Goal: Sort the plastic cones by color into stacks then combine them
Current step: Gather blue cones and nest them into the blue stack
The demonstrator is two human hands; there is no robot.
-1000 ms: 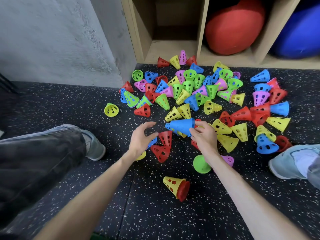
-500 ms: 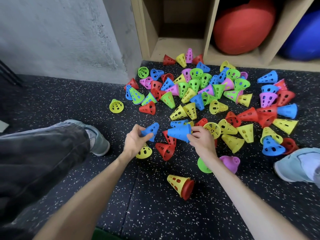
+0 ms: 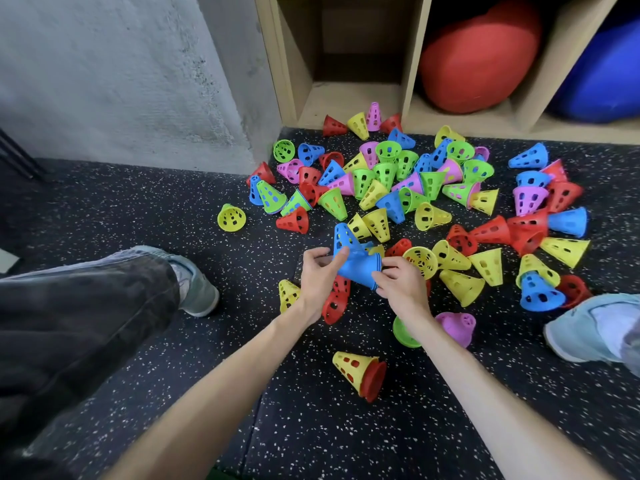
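now joined, both hands grip the blue perforated plastic cone stack (image 3: 358,268), left hand (image 3: 320,277) pinching its tip, right hand (image 3: 398,284) curled round its rim.

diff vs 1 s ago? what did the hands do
The left hand reached into the pile, picked up a loose blue cone and brought it to the blue stack that the right hand holds; it now meets the stack's narrow end. The right hand kept its grip throughout. The yellow-and-red nested pair near the forearms and the rest of the pile stayed put.
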